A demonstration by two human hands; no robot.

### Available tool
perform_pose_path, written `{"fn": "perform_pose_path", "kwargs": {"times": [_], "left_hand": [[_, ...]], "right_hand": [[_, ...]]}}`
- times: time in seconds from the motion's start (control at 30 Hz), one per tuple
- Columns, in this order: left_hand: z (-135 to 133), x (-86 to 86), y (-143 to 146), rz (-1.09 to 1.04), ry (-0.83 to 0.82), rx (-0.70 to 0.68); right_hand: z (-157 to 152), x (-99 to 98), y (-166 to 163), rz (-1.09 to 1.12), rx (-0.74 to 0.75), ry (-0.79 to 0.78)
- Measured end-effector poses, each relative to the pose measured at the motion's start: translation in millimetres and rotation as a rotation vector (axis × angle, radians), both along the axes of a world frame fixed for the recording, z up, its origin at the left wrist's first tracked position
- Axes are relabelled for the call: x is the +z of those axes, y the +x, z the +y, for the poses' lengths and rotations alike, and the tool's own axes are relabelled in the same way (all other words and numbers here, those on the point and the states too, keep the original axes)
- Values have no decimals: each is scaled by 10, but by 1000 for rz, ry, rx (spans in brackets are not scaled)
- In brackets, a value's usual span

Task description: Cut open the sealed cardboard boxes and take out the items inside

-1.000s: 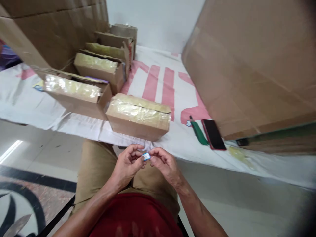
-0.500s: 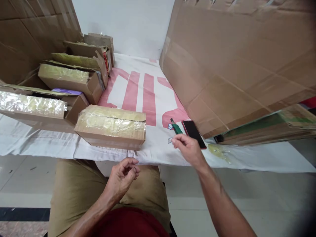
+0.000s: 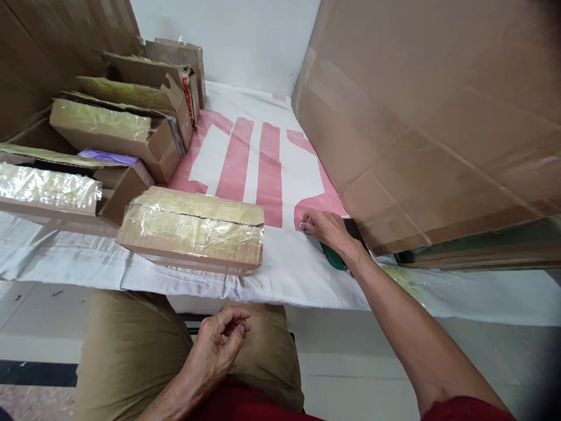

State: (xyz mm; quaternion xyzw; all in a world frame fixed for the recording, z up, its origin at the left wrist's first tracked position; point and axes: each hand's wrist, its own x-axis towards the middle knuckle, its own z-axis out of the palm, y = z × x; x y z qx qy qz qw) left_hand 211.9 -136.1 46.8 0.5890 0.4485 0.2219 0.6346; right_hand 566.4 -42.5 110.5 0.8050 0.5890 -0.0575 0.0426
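My right hand is over the tabletop, its thumb and fingers pinched low above the cloth. Right at the fingertips shows a small bluish-white piece; whether it is in the pinch or lies under it I cannot tell. Beneath the palm and wrist, the green handle of a cutter-like tool sticks out, its front end hidden. A dark phone is partly covered by the same hand. Above my lap, short of the table edge, my left hand hangs half curled with a gap between thumb and fingers, and nothing shows in it.
A taped cardboard box sits at the front of the cloth-covered table. Several open cardboard boxes line the left side, one with a purple packet inside. A large cardboard panel stands on the right.
My right hand has moved forward and slightly left, now covering part of the tool and phone. The small greyish strip it held no longer shows clearly. My left hand has dropped slightly lower in view.
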Motion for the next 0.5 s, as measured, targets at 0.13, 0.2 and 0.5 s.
{"fn": "perform_pose_path", "kwargs": {"times": [0.13, 0.2, 0.5], "left_hand": [[16, 32, 0, 34, 33, -31], [15, 68, 15, 52, 62, -44], [159, 258, -388, 14, 13, 190]], "right_hand": [[-20, -42, -67, -95, 6, -18], [-14, -67, -115, -110, 46, -46], [-120, 48, -70, -29, 89, 11]]}}
